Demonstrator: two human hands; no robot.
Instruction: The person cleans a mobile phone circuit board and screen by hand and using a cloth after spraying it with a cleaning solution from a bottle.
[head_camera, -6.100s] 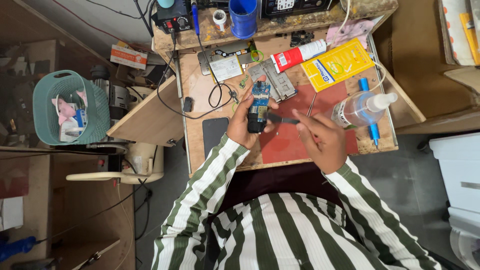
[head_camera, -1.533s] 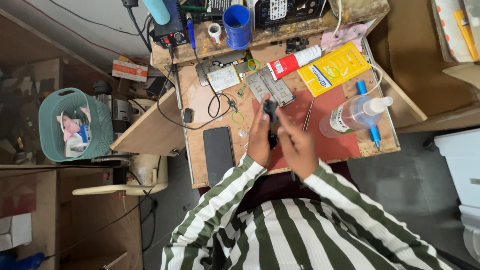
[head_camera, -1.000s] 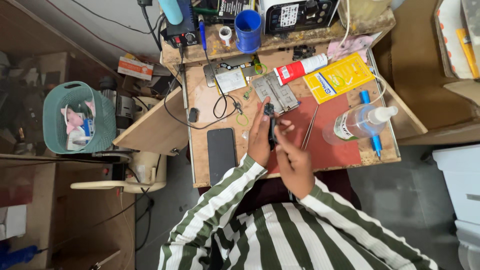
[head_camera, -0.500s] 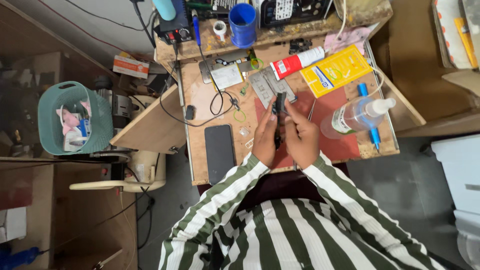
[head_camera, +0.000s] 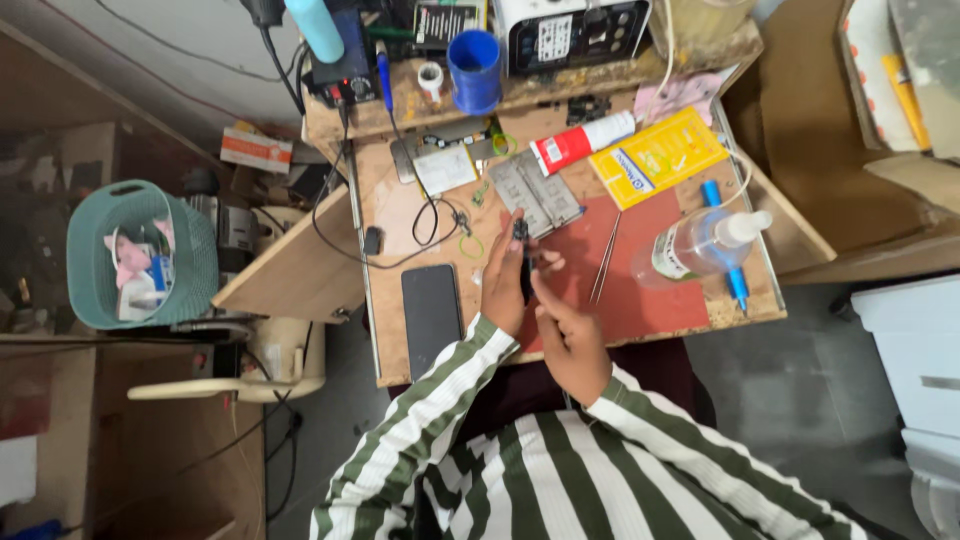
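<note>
Above the red mat (head_camera: 655, 295) on the wooden table (head_camera: 385, 215), my left hand (head_camera: 503, 282) grips a slim dark device (head_camera: 522, 262) held on edge. My right hand (head_camera: 568, 338) sits just below and to the right of it, fingers stretched toward the device's lower end. The frame does not show whether they grip it. Both striped sleeves reach in from the bottom.
A black phone (head_camera: 431, 306) lies flat left of my hands. Tweezers (head_camera: 603, 262), a clear spray bottle (head_camera: 700, 243) and a blue pen (head_camera: 728, 268) are on the right. Behind are grey flat parts (head_camera: 537, 195), a yellow packet (head_camera: 655, 157), a red-white tube (head_camera: 580, 143) and a blue cup (head_camera: 474, 70). A teal basket (head_camera: 140, 255) stands far left.
My hands have kept the dark device between them, turning it on edge. In the last half second my right hand drew back slightly toward my body.
</note>
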